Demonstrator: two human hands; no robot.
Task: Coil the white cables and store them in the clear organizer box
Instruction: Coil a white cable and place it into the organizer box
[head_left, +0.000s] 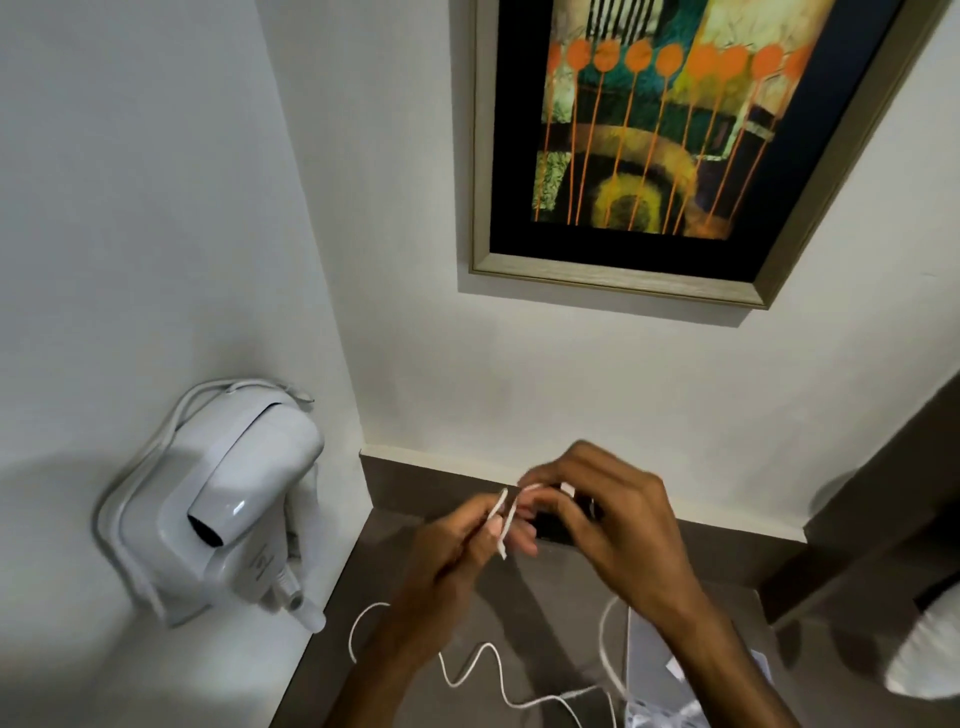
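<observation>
**Ana:** White walls meet in a corner (332, 260), and they fill most of the view. On the right-hand wall hangs a framed painting (670, 130) with orange discs on thin stems, a dark mat and a pale frame.

**Ben:** And lower down?

**Ana:** On the left wall sits a white wall-mounted hair dryer (228, 499) in its cradle, nozzle pointing down towards the counter. Below the walls runs a grey-brown counter (545, 613) with a low upstand of the same colour at the back.

**Ben:** Where is the organizer box?

**Ana:** A clear box (670, 680) lies at the bottom edge, right of centre, partly hidden by the right forearm. I can't tell what is inside; it is blurred.

**Ben:** The hands?

**Ana:** Both are raised over the counter, close together. The left hand (467, 540) pinches a short loop of white cable (501, 522), two strands standing up between its fingertips. The right hand (608, 509) is curled just beside it, fingers bent in towards the same loop. Motion blur hides whether it actually grips the cable.

**Ben:** And the rest of the cable?

**Ana:** It trails down onto the counter in loose waves below the left wrist, running towards the box. Another white strand (608, 649) curves up beside the box's left edge.
</observation>
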